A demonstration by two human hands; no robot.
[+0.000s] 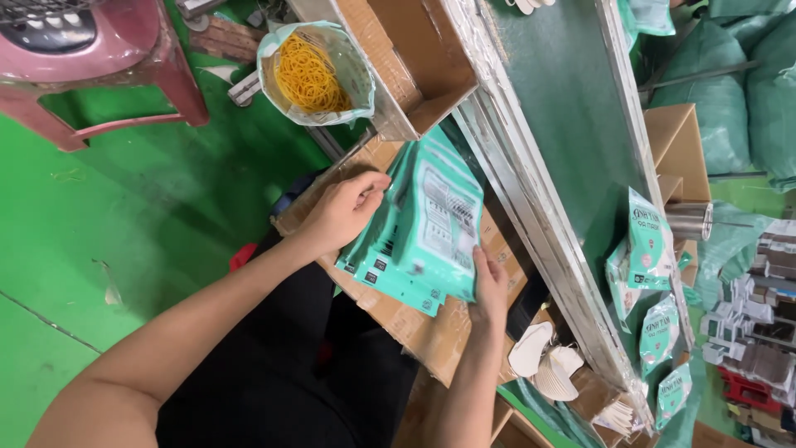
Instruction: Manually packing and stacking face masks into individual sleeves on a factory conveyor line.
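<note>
Stack of flat teal plastic packets with white printed panels (419,228): gathered and squared, held on edge over a flattened brown cardboard sheet (419,332). No band shows around the stack, so it looks gathered but not yet bound.

Left hand (344,211): fingers curled against the stack's upper edge, gripping it.

Right hand (489,286): fingers pressed flat along the stack's lower edge, gripping it from the opposite side.

Clear plastic bag of yellow rubber bands (313,75): open, beyond the left fingers, untouched.

Loose teal packets (651,249): several on the green conveyor belt (564,124), beyond the right fingers, not yet collected.
</note>
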